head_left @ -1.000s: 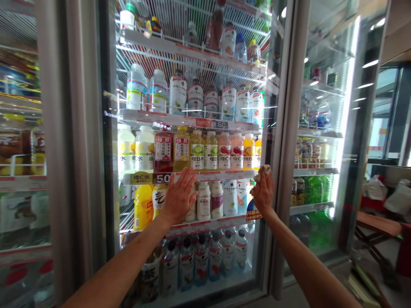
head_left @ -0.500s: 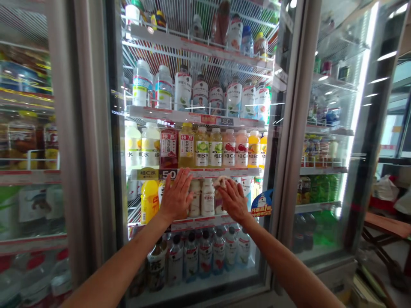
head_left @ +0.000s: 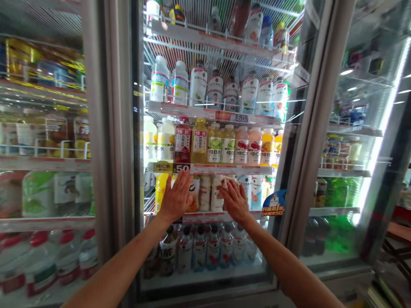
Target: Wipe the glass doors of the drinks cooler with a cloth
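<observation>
In the head view, my left hand (head_left: 176,197) lies flat with fingers stretched against the glass door of a drinks fridge, just below a black price tag (head_left: 182,168). My right hand (head_left: 236,202) presses a pale, brown-patched cloth (head_left: 223,185) to the same glass, its fingers over the cloth's right side. Behind the glass, shelves carry rows of bottles. A yellow bottle (head_left: 161,192) and white bottles (head_left: 205,193) show beside and between my hands; others are partly hidden by them.
A round blue sticker (head_left: 275,202) is on the glass at the right. Metal door frames (head_left: 119,128) separate this door from the fridge sections on both sides, which hold more bottles. At the far right edge stands a brown wooden table or stool (head_left: 400,233).
The view has shifted left, so the fridge appears further right. Relative to the bottles, both hands and the cloth have slid left across the glass.
</observation>
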### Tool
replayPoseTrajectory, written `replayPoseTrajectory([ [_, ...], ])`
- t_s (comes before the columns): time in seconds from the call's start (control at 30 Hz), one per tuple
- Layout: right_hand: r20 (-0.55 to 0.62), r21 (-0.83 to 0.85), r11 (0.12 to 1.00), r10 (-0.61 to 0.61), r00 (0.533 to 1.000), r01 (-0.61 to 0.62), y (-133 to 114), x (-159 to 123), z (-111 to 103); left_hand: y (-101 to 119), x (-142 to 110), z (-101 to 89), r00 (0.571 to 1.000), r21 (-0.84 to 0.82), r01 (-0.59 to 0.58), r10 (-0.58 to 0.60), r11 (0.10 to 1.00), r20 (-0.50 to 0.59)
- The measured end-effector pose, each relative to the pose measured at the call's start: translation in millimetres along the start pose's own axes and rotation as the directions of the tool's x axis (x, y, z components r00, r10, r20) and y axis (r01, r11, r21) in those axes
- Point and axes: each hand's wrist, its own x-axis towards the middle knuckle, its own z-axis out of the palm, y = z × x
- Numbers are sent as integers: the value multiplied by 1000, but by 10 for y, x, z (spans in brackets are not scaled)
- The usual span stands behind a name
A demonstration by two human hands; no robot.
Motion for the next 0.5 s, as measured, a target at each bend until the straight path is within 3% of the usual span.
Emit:
replayPoseTrajectory([
  [0.1,-115,-26,984,172,978,-177,133,435,-8,-67,-17,-65,1000,23,19,-19,1000,-11],
  [0.17,-154,-24,977,206,966,-212,87,603,21,-111,-52,-99,1000,37,25,-25,999,-14],
  [0.3,-43,33,999,-6,999,7,-354,344,100,-205,-241,-145,999,55,43,-44,998,16],
  [0.4,53,99,982,-169,984,163,-601,128,101,-296,-401,-188,997,72,58,-61,996,48],
  [0.5,54,96,988,-125,991,119,-579,372,83,-394,-491,-249,995,97,81,-87,992,55],
])
